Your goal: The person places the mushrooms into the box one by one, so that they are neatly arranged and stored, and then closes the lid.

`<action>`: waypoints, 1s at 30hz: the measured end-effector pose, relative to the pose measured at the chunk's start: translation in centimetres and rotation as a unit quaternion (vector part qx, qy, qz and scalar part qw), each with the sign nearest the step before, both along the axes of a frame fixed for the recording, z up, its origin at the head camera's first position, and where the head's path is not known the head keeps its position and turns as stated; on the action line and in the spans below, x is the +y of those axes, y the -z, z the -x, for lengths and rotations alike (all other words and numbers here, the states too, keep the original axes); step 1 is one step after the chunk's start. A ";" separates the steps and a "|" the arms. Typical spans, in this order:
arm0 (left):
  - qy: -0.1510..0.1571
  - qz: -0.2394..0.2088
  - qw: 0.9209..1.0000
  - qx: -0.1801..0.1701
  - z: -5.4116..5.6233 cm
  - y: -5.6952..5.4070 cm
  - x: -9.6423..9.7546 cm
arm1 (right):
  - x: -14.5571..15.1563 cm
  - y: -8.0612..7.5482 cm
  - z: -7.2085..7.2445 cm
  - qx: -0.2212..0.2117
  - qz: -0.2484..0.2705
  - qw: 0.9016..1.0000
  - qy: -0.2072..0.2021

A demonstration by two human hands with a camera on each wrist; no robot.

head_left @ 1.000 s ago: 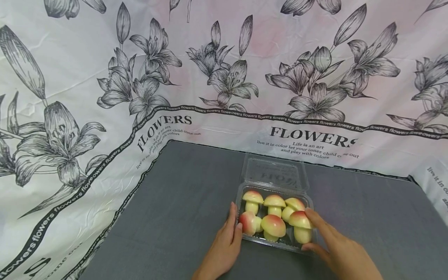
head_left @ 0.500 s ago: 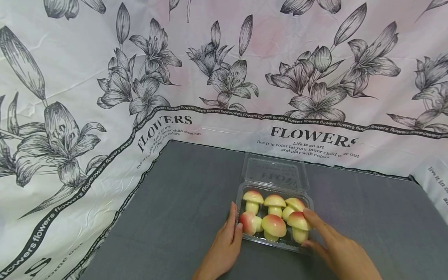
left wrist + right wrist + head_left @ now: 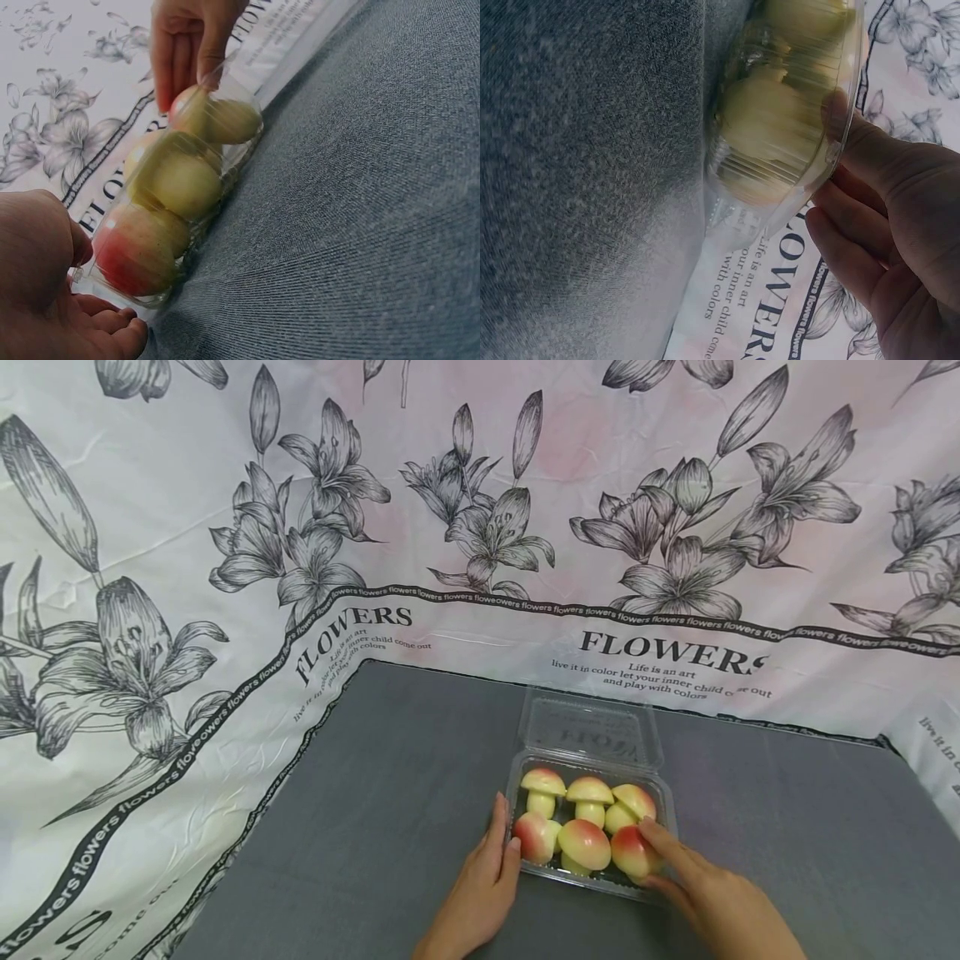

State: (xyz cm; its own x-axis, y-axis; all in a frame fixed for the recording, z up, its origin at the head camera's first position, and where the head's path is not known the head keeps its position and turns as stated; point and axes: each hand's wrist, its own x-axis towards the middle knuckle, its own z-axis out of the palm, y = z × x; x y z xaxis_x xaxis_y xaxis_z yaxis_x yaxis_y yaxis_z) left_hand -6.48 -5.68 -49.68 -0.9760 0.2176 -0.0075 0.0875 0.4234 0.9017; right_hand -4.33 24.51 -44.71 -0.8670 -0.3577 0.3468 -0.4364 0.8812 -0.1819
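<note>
A clear plastic container (image 3: pixel 600 887) holds several mushrooms with yellow stems and red-tinted yellow caps, set in two rows. My left hand (image 3: pixel 476 889) holds the container's left side, its thumb at the rim and its fingers along the outside. With thumb and fingertips, my right hand (image 3: pixel 712 893) grips the front right mushroom (image 3: pixel 628 853), which lies tilted with its cap toward me. Beside it sits the front middle mushroom (image 3: pixel 585 845); behind it leans the back right mushroom (image 3: pixel 633 800). The right wrist view shows the right thumb (image 3: pixel 836 112) reaching over the rim.
The container's clear lid (image 3: pixel 588 727) lies folded back on the grey tabletop (image 3: pixel 390 777). A white cloth (image 3: pixel 495 560) printed with flowers and lettering stands behind the table and along its left side.
The front right mushroom has gone from upright to tilted, its cap tipping down toward the near side. My right hand moved slightly left and down with it. My left hand stayed put.
</note>
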 end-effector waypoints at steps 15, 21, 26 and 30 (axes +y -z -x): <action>0.007 -0.014 1.000 0.026 0.1 -0.2 -0.1 | 1.5 -1.1 1.1 0.011 0.022 1.000 0.002; -0.022 -0.025 0.999 0.039 0.7 -1.0 -0.8 | 3.3 -1.7 3.2 0.018 0.081 0.996 0.022; -0.023 -0.003 0.998 0.064 3.7 -2.8 -1.9 | 4.8 -1.9 5.5 -0.051 0.140 0.987 0.054; 0.006 -0.002 0.999 0.050 7.4 -4.1 -2.1 | 5.5 -1.4 7.4 -0.113 0.161 0.978 0.068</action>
State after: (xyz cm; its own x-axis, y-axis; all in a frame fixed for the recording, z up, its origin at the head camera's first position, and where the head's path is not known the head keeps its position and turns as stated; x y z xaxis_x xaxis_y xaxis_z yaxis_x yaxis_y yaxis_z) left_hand -13.84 -7.74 -45.57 -0.9690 0.2296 0.0913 0.1828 0.4180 0.8898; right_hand -11.68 29.99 -43.30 -0.9665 -0.1368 0.2170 -0.2353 0.8098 -0.5374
